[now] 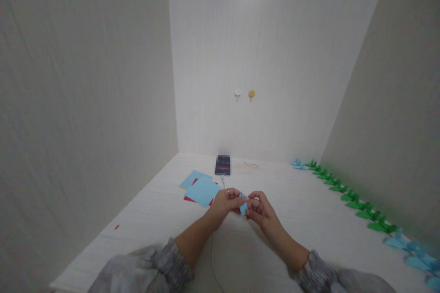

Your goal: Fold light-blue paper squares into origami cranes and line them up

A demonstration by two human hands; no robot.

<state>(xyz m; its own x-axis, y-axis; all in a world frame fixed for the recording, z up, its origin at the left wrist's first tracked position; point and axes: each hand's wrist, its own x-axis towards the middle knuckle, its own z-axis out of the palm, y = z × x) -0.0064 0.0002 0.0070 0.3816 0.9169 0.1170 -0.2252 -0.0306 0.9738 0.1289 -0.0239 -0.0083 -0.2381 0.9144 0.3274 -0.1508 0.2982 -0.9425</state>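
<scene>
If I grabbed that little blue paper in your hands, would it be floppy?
Probably floppy and light: the blue paper is a small thin scrap pinched between the left hand and right hand. It would likely crumple easily.

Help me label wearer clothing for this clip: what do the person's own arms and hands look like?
No gloves. The left hand wears a thin gold-coloured ring; the right hand shows no jewellery. The left sleeve and right sleeve are speckled grey knit, ending partway up bare forearms.

This looks like a craft corner at home. A white table (309,224) sits between plain walls (85,78), with paper squares (202,191), a row of folded paper shapes (357,205) and two little wall hooks (252,95).
</scene>
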